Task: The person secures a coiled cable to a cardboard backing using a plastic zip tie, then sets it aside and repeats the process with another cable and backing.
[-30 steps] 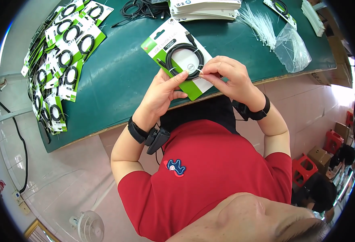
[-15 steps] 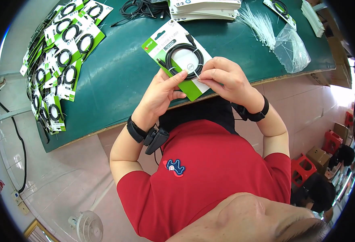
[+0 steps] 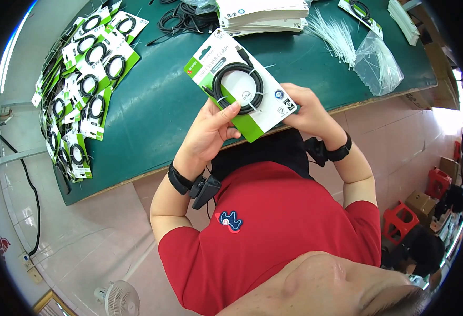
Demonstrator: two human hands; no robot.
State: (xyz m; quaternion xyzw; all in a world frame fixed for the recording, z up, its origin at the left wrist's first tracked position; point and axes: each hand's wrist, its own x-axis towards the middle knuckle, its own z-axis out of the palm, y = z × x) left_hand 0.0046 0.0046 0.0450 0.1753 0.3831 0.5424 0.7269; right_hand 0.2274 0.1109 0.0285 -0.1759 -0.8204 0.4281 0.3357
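A white and green packaging card [image 3: 267,113] is held up tilted over the table's front edge. On its face lies a coiled black cable [image 3: 261,84], bound to the card by thin white cable ties [image 3: 221,99]. My left hand [image 3: 211,124] grips the card's lower left side, the thumb on the front beside the coil and the other fingers partly behind it. At the right edge, my right hand [image 3: 309,111] reaches behind the card with fingers bent. Its fingertips are hidden, so I cannot see what they pinch.
Carded cables [image 3: 88,84] lie in an overlapping heap on the green table [image 3: 152,100] at left. Loose black cables [image 3: 181,20] and a stack of cards [image 3: 263,16] are at the back. Right of these are loose white ties [image 3: 334,37], a plastic bag [image 3: 379,66] and another carded cable [image 3: 362,11].
My right hand has left the tie at the front of the coil and moved right, its fingers now behind the card's right edge. The left hand keeps its hold.
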